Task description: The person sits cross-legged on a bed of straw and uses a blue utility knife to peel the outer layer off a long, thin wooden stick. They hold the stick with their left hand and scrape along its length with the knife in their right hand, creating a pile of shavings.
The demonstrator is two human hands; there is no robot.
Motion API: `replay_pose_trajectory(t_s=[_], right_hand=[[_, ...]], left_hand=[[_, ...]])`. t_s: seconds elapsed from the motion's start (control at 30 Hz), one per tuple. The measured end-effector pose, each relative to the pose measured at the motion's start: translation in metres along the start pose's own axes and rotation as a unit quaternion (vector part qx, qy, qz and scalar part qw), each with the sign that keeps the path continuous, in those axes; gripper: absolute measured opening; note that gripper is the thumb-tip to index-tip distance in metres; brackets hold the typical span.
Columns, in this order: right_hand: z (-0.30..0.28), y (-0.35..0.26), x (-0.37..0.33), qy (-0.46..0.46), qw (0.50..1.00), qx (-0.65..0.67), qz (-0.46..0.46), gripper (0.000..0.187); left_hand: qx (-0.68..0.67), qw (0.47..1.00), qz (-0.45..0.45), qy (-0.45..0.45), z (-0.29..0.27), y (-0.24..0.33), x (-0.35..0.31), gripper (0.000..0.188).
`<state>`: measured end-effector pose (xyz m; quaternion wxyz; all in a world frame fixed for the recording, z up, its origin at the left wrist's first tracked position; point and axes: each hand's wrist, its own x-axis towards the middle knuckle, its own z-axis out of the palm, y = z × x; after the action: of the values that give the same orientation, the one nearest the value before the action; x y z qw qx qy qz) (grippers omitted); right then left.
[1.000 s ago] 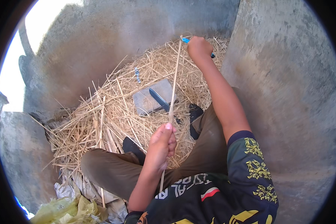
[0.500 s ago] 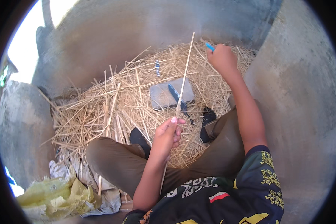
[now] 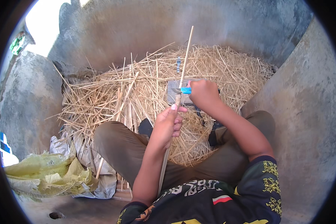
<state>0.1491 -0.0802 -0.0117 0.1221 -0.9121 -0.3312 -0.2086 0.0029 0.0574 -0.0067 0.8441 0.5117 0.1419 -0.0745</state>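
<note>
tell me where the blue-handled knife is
In the head view, the blue-handled knife is just above and right of centre, in the right hand, its blade at the thin pale stick beyond the left hand.

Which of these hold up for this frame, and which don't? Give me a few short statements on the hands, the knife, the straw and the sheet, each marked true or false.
1. The left hand grips a thin stick. True.
2. The right hand is empty. False: it holds a blue-handled knife.
3. The blade is at the stick, just beyond the left hand. True.
4. The torn yellow sheet lies at the picture's upper right. False: it lies at the lower left.
5. A wristwatch lies on the straw. True.
</note>
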Motion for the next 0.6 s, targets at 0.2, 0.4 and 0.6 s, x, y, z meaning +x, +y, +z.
replay_pose_trajectory(t_s=[0.2,0.4,0.6], right_hand=[[0.007,0.008,0.002,-0.006,1.0,-0.015,0.019,0.013],[-0.001,0.016,0.01,-0.023,0.998,-0.006,0.051,0.015],[-0.054,0.108,0.049,-0.1,0.93,-0.072,0.346,0.017]], left_hand=[[0.056,0.998,0.016,0.031,0.008,-0.01,0.003,0.033],[0.04,0.999,0.001,0.015,0.012,-0.007,0.004,0.033],[0.075,0.995,-0.048,-0.053,0.042,-0.031,-0.022,0.032]])
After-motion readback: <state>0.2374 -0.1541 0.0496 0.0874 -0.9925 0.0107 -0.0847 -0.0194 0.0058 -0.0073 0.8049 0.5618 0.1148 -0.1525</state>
